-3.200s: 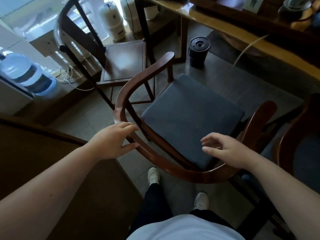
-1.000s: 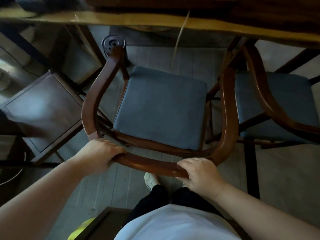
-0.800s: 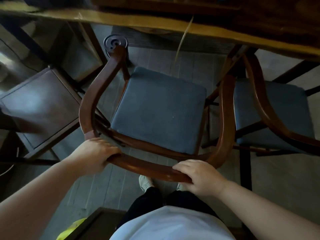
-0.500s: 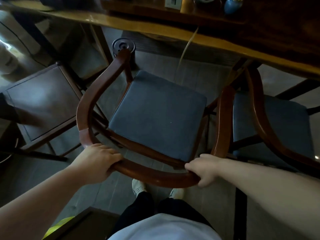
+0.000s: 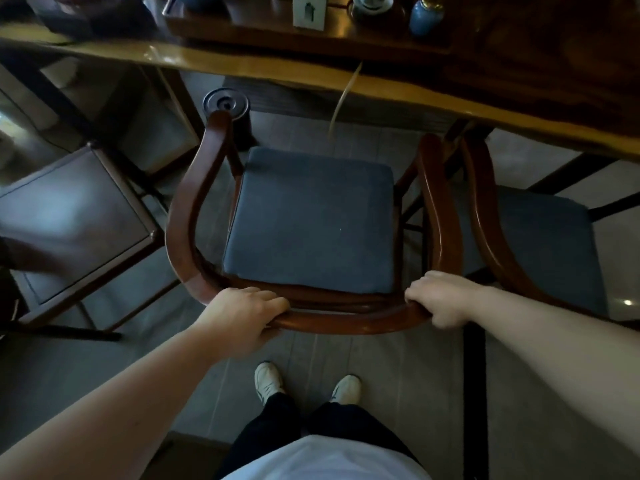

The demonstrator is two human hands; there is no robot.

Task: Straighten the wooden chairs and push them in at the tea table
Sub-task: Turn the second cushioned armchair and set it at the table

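A wooden armchair [image 5: 187, 216] with a curved back rail and a dark blue seat cushion [image 5: 311, 220] stands square to the tea table [image 5: 277, 69], its armrest tips close to the table's front edge. My left hand [image 5: 242, 315] grips the back rail on its left part. My right hand [image 5: 441, 299] grips the rail at its right corner. A second armchair [image 5: 485, 216] with a blue cushion stands right beside it, its armrest almost touching the first chair's. A dark wooden chair [image 5: 69, 216] without a cushion stands at the left, turned at an angle.
A round black bin [image 5: 227, 105] sits on the floor under the table by the chair's left armrest. Tea ware, a blue jar [image 5: 426, 15] and a small card [image 5: 308, 10] stand on the table. My feet [image 5: 304, 386] are just behind the chair.
The chair has swung round to face the table and slid toward it beside the right chair. My right hand shifted from the back rail's middle to its right corner.
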